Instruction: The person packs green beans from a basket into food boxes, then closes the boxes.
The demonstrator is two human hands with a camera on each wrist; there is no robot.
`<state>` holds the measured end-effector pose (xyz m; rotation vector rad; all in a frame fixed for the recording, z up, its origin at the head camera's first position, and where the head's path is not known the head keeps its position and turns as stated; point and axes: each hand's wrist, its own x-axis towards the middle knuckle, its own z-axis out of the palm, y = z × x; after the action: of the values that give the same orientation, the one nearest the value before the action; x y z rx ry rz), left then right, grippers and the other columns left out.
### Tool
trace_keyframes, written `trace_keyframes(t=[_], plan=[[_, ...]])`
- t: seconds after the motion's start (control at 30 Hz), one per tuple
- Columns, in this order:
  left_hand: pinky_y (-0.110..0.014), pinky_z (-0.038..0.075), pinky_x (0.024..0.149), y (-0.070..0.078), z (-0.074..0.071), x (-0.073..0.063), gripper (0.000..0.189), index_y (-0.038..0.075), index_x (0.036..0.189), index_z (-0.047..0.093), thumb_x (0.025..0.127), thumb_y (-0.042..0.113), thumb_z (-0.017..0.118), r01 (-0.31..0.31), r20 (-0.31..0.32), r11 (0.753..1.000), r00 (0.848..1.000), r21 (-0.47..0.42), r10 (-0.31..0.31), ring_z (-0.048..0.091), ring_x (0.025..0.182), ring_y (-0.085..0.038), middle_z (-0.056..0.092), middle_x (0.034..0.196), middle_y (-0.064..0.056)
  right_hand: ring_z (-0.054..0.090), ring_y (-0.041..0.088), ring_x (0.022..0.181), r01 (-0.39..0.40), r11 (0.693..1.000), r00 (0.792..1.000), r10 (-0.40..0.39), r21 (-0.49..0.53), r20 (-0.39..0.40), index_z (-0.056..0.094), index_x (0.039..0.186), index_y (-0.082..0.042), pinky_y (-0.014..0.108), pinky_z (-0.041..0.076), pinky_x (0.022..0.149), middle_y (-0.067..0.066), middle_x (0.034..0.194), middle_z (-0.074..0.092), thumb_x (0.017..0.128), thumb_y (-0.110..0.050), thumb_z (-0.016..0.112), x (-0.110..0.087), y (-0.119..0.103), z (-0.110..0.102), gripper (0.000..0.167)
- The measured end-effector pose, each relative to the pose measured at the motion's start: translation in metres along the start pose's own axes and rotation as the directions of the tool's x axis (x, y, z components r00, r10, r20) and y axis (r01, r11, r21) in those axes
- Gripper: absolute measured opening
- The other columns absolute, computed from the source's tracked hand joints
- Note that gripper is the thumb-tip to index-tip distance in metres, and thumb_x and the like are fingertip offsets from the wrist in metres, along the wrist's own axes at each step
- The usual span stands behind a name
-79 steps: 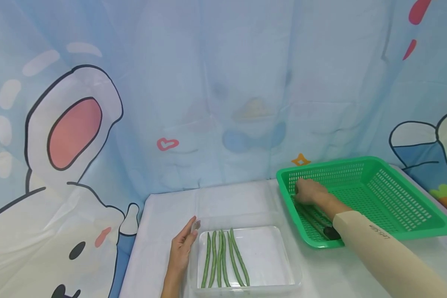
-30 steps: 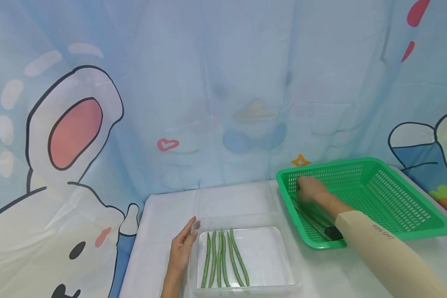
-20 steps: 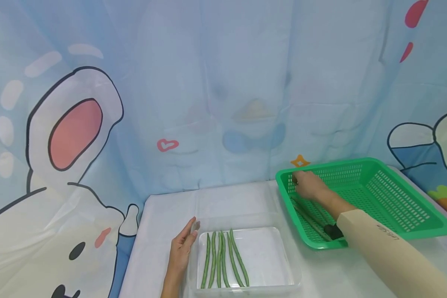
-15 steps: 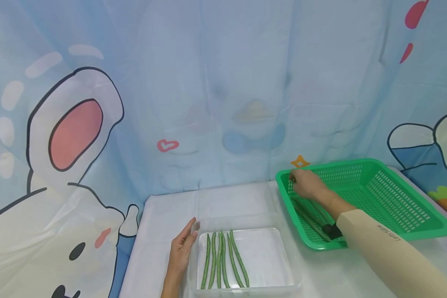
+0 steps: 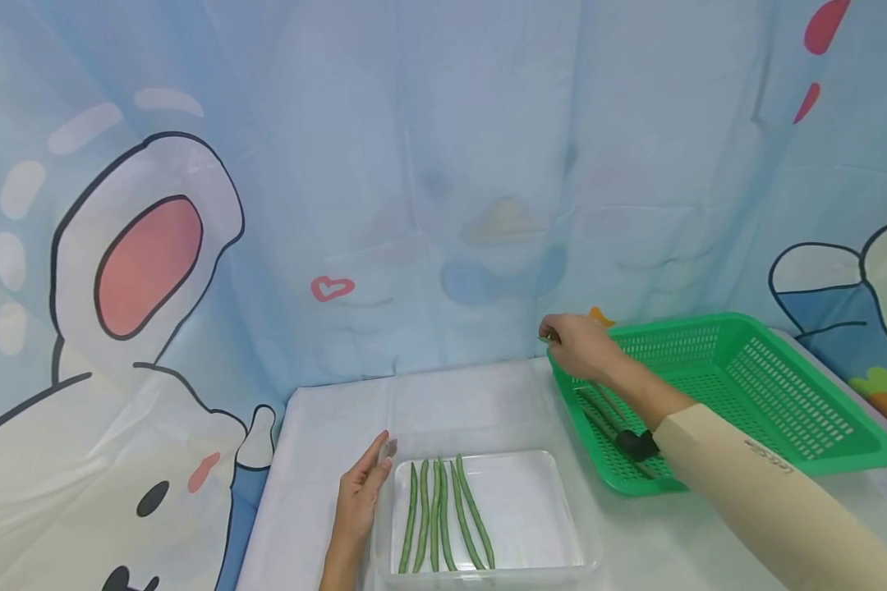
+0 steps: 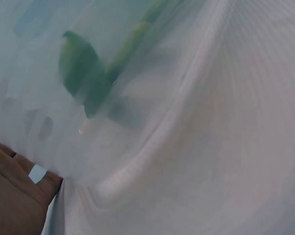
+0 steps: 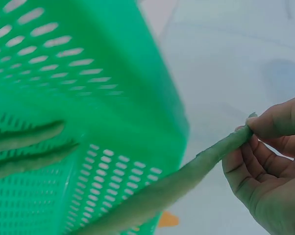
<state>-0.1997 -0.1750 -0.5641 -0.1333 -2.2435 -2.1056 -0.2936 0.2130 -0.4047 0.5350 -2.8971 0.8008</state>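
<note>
My right hand [image 5: 580, 341] is over the left back corner of the green basket [image 5: 846, 439]. Between its thumb and fingers it pinches one end of a green bean [image 7: 182, 183]. The bean slants down across the basket's corner in the right wrist view. More beans [image 7: 25, 137] lie on the basket floor. On the left, my left hand [image 5: 358, 492] grips the left wall of a clear plastic box [image 5: 540, 509], near its back corner. Several green beans [image 5: 443, 513] lie side by side, lengthwise, in the box's left half. The left wrist view shows my left hand [image 6: 20, 196] at the lower left.
Box and basket stand side by side on a white-covered table [image 5: 458, 394], the basket to the right. A blue printed curtain [image 5: 429, 180] hangs right behind the table. A small black device [image 5: 638, 446] sits under my right wrist, over the basket.
My right hand has risen from inside the basket and moved left past its back corner, bringing a green bean up. My left hand and the beans in the box have stayed put.
</note>
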Motion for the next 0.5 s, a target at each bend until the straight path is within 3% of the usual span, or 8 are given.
trace_keyframes(t=[0.1, 0.3, 0.5], plan=[[-0.007, 0.034, 0.109, 0.001, 0.000, 0.000, 0.051, 0.008, 0.154, 0.050, 0.107, 0.024, 0.059, 0.006, -0.008, 1.000, 1.000, 0.012, -0.006, 0.044, 0.149, -0.022, 0.052, 0.156, -0.010, 0.066, 0.021, 0.081, 0.014, 1.000, 1.000, -0.014, 0.005, -0.002, 0.069, 0.124, 0.004, 0.043, 0.056, 0.076, 0.024, 0.115, 0.072, 0.101, 0.001, 0.045, 0.002, -0.008, 0.001, 0.033], [-0.006, 0.033, 0.109, 0.001, 0.001, 0.000, 0.050, 0.008, 0.154, 0.051, 0.107, 0.024, 0.059, 0.005, -0.015, 0.999, 1.000, 0.032, -0.005, 0.041, 0.150, -0.023, 0.052, 0.157, -0.007, 0.061, 0.017, 0.074, 0.027, 0.999, 1.000, -0.027, 0.018, -0.002, 0.068, 0.126, 0.004, 0.040, 0.054, 0.074, 0.024, 0.119, 0.072, 0.101, 0.002, 0.043, 0.002, -0.020, 0.003, 0.035], [-0.006, 0.033, 0.109, 0.002, 0.001, 0.000, 0.050, 0.007, 0.154, 0.051, 0.108, 0.023, 0.058, -0.003, -0.011, 0.999, 1.000, 0.032, 0.003, 0.042, 0.150, -0.023, 0.051, 0.157, -0.009, 0.046, 0.015, 0.062, 0.019, 0.996, 1.000, -0.020, 0.089, 0.009, 0.066, 0.126, 0.003, 0.033, 0.042, 0.063, 0.012, 0.098, 0.071, 0.101, 0.001, 0.044, 0.004, -0.037, 0.003, 0.034]])
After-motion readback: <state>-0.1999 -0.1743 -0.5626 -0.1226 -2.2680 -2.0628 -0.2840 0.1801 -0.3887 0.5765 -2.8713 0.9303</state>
